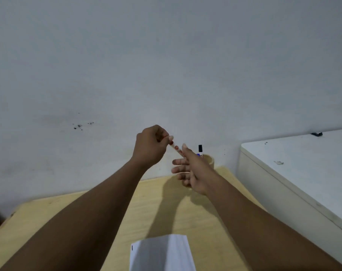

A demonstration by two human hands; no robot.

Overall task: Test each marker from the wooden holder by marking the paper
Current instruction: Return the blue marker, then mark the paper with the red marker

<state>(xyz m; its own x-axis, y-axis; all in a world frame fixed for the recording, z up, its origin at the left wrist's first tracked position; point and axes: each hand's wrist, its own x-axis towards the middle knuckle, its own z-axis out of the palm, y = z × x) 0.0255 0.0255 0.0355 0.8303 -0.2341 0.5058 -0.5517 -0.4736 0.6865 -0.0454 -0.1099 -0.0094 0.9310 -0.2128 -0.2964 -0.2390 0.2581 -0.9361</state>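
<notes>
A white marker with red print [176, 148] is held in the air between both hands, above the table's far end. My left hand [151, 147] is closed around its upper left end. My right hand [191, 170] pinches its lower right end between thumb and forefinger, with the other fingers spread apart. Behind my right hand stands the round wooden holder [209, 161], with a black-capped marker [200, 150] upright in it. The white paper [161, 253] lies at the near edge of the table, with one short dark mark near its left edge.
The light wooden table [152, 208] stands against a pale wall. A white cabinet or appliance top [303, 159] stands close on the right, with a small dark object [316, 134] at its far edge.
</notes>
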